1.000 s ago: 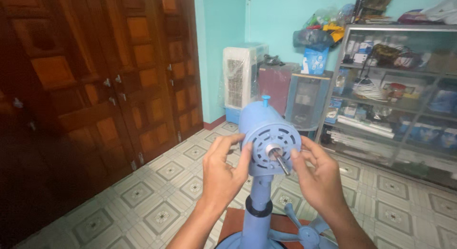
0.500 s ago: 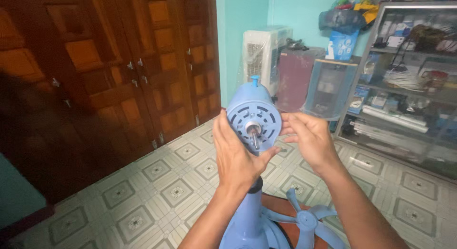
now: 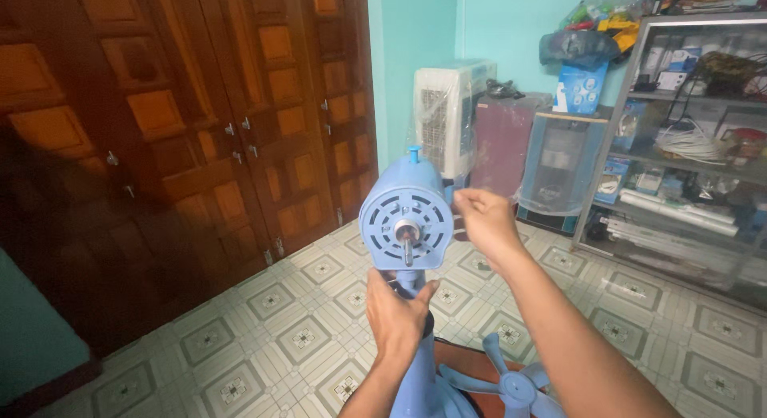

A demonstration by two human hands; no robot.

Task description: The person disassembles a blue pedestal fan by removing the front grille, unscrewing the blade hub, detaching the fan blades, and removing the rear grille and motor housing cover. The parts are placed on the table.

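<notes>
A loose blue plastic fan blade [image 3: 511, 384] lies lowest in view, beside the blue plastic stand pole [image 3: 415, 370]; the left hand [image 3: 397, 314] wraps its fingers closed around that pole just under the motor. Above it sits the round blue plastic fan motor housing [image 3: 406, 214], slotted face forward, bare metal shaft [image 3: 406, 241] protruding, small knob on top; the right hand [image 3: 483, 218] hovers beside its right edge, fingers curled loosely, gripping nothing visible; a brown wooden wardrobe [image 3: 184, 122] and glass-fronted shelf cabinet [image 3: 687, 146] stand behind.

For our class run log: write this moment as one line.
left hand: grips fan neck | right hand: beside motor housing | blade: off, below
</notes>
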